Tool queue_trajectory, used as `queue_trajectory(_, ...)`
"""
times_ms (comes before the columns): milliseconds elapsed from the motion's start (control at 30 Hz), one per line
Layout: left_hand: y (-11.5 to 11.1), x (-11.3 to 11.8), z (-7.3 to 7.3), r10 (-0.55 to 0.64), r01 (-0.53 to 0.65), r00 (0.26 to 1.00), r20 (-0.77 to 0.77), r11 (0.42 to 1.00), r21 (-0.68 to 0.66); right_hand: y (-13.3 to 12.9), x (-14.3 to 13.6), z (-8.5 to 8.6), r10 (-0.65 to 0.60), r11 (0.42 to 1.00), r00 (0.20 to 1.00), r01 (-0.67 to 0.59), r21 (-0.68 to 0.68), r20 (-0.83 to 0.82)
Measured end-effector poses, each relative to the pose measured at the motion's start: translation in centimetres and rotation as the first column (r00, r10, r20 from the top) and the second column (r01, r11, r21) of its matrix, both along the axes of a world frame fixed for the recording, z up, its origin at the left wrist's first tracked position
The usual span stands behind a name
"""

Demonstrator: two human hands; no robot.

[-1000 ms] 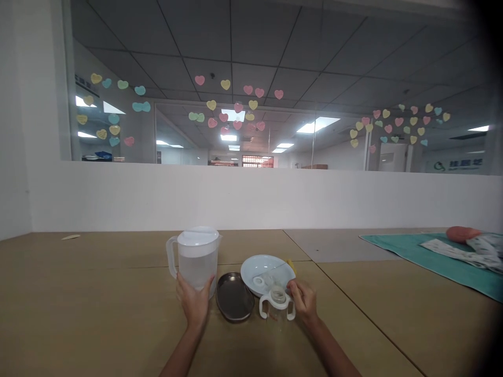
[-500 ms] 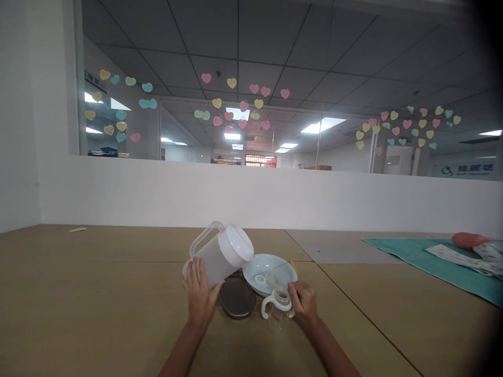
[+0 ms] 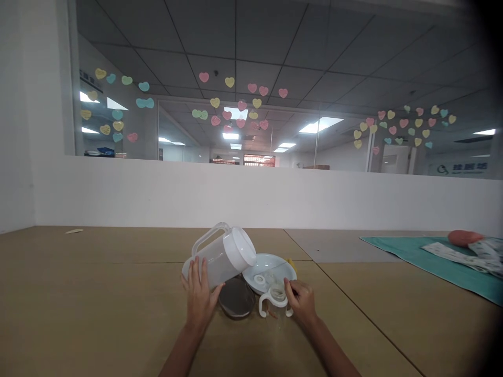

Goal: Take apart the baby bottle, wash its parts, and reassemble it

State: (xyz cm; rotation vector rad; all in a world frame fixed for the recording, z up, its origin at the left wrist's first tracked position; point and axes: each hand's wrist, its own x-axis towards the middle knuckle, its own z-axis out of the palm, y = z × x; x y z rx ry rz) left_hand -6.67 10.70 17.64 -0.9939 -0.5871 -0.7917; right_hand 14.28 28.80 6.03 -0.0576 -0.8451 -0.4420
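A person's left hand (image 3: pixel 199 293) grips a white-lidded pitcher (image 3: pixel 218 259), now tipped steeply to the right, its handle uppermost, after standing upright a second earlier. The lidded end leans toward a pale blue bowl (image 3: pixel 286 271), whose left rim it partly hides, and the body covers the far end of a dark oval tray (image 3: pixel 237 299). The tray sits between the left hand and a clear bottle (image 3: pixel 277 303) with white handles, upright on the near side of the bowl. The right hand (image 3: pixel 302 303), fingers curled, remains at the bottle's right; whether its grip closes on the handle cannot be told.

Small clear and white pieces (image 3: pixel 262 279) lie in the bowl, a yellow item (image 3: pixel 291 264) just beyond its rim. At far right on the wooden surface (image 3: pixel 98 309), a teal cloth (image 3: pixel 412 251) carries a patterned white cloth (image 3: pixel 451 255) and an orange object (image 3: pixel 463 238).
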Motion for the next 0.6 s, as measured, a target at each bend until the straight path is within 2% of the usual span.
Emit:
queue_trajectory(133,0.17,-0.01,-0.02,-0.003,0.002,1.000,-0.021,0.999,-0.034,-0.07,0.08,-0.03,-0.012,1.000,1.000,0.012,-0.011,-0.011)
queue_trajectory(367,-0.05,0.31,-0.25,-0.154,0.133,0.984,-0.087,0.969,-0.209,-0.54,0.11,0.05,0.003,0.999,1.000,-0.004,-0.036,-0.018)
queue_trajectory(433,-0.32,0.48,-0.43,-0.130,0.097,0.980,-0.154,0.974,-0.206,-0.67,0.06,0.12,-0.003,1.000,1.000,0.002,-0.019,-0.030)
queue_trajectory(600,-0.46,0.77,-0.77,0.020,-0.071,0.957,-0.291,0.984,-0.166,-0.74,0.07,0.19,-0.020,1.000,0.999,0.020,-0.005,-0.044)
